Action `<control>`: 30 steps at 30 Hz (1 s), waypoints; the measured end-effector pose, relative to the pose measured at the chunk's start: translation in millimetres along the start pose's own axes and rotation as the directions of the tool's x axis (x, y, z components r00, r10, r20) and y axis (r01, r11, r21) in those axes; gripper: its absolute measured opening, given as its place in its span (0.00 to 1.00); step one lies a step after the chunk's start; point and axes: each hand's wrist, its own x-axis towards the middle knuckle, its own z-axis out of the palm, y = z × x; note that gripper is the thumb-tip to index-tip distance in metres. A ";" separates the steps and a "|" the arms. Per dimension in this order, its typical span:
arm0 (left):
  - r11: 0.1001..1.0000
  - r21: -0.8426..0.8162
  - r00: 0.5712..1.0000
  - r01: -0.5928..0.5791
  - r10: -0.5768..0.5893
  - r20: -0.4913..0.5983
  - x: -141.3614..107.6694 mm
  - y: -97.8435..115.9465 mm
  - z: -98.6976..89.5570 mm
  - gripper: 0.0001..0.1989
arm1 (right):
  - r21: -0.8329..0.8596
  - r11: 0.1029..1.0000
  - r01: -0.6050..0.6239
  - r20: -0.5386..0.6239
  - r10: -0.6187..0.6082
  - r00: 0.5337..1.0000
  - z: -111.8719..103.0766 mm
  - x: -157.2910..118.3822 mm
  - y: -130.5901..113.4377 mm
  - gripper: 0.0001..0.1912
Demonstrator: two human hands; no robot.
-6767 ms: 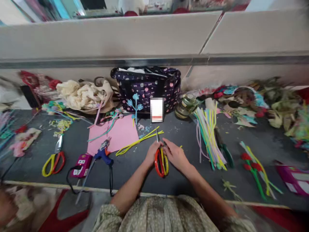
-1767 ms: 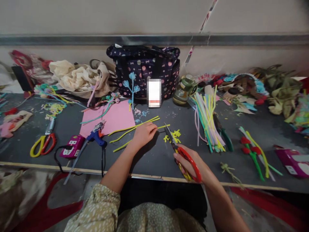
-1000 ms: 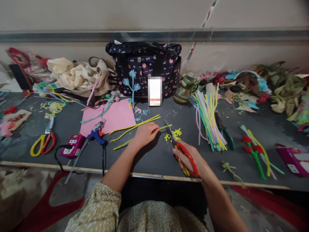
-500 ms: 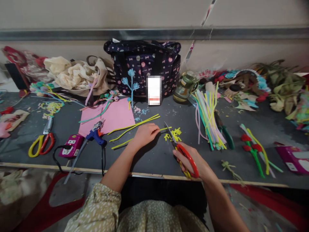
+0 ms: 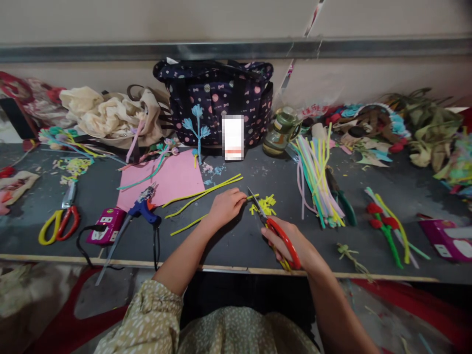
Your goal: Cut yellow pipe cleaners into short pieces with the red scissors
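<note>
My left hand (image 5: 229,204) pinches a yellow pipe cleaner (image 5: 252,196), whose short end pokes out to the right of my fingertips. Around the handles of a pair of scissors (image 5: 282,241), red on the visible side, my right hand (image 5: 295,242) is closed. The blades point up and left, and their tips meet the end of the pipe cleaner. Beside the blades lies a small heap of cut yellow pieces (image 5: 266,204). More long yellow pipe cleaners (image 5: 202,192) rest just left of my left hand, one partly under the wrist.
A blue glue gun (image 5: 144,209) lies by a pink sheet (image 5: 177,177); second scissors (image 5: 66,219) are further left. A dark patterned bag (image 5: 217,103) stands behind, with a jar (image 5: 280,132). To the right are bundled pipe cleaners (image 5: 319,182) and red pipe-cleaner flowers (image 5: 383,226).
My left hand has shifted slightly right toward the scissors, and the pipe cleaner's free end looks shorter. The whole view has drifted a little.
</note>
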 end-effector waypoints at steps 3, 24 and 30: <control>1.000 0.014 1.000 -0.002 0.002 -0.002 1.2 -0.3 3.7 0.13 | 0.000 1.000 -0.029 0.017 0.029 0.999 0.5 3.3 1.7 0.18; 0.999 0.006 0.999 0.035 -0.035 0.031 3.8 -4.4 6.6 0.14 | 0.109 0.987 -0.123 0.069 0.115 0.991 9.1 9.1 8.1 0.16; 0.999 -0.005 0.999 0.044 -0.044 0.027 4.3 -3.9 5.3 0.14 | 0.191 0.973 -0.128 0.062 0.119 0.991 9.4 7.8 6.5 0.16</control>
